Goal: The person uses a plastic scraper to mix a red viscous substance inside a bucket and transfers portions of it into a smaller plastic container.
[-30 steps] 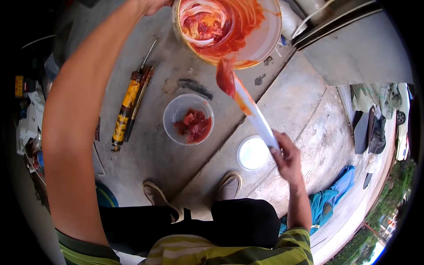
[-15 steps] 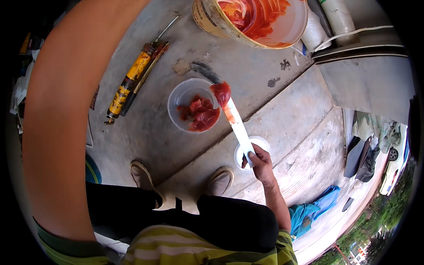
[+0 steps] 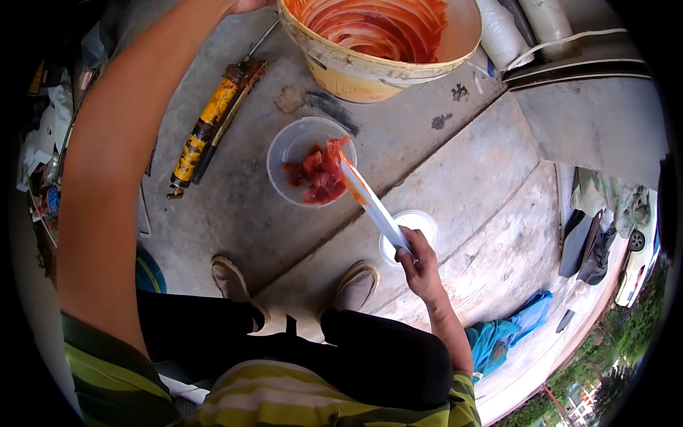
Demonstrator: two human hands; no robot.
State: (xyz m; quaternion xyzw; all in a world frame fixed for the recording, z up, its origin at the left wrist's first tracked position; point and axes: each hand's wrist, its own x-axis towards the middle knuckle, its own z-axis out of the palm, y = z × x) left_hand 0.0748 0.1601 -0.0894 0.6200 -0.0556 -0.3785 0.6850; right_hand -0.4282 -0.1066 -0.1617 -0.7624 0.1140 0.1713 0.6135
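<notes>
right hand [image 3: 421,267] grasps a white spatula [image 3: 380,219] over a round white lid [image 3: 420,219], its smeared tip at the right rim of a clear tub [image 3: 286,147] that already holds some red grease [image 3: 313,176]. left of the tub lies a yellow grease gun [image 3: 206,128], out of the spatula's way. farther, the left hand [image 3: 250,5] is at the rim of a bucket [image 3: 359,84], too cropped to tell its grip; red coating [image 3: 384,30] is left inside, white rolls [image 3: 505,39] beside it.
</notes>
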